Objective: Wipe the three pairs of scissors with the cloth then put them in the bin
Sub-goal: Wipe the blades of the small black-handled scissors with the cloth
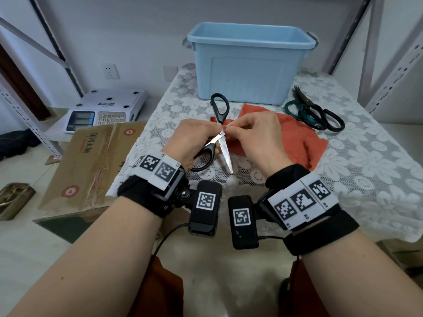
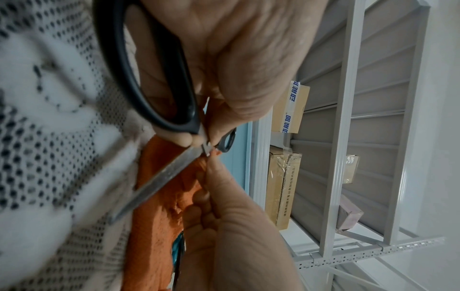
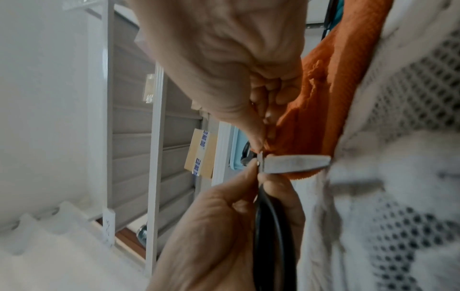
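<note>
Pointing toward the person, open scissors (image 1: 223, 143) pinched by left hand (image 1: 194, 140); right hand (image 1: 256, 136) pinching cloth (image 1: 295, 138).

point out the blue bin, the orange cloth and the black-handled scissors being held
blue plastic bin (image 1: 247, 76), head view, front wall
orange cloth (image 1: 295, 138), head view, flat middle
black-handled scissors (image 1: 225, 152), head view, lower blade
</note>
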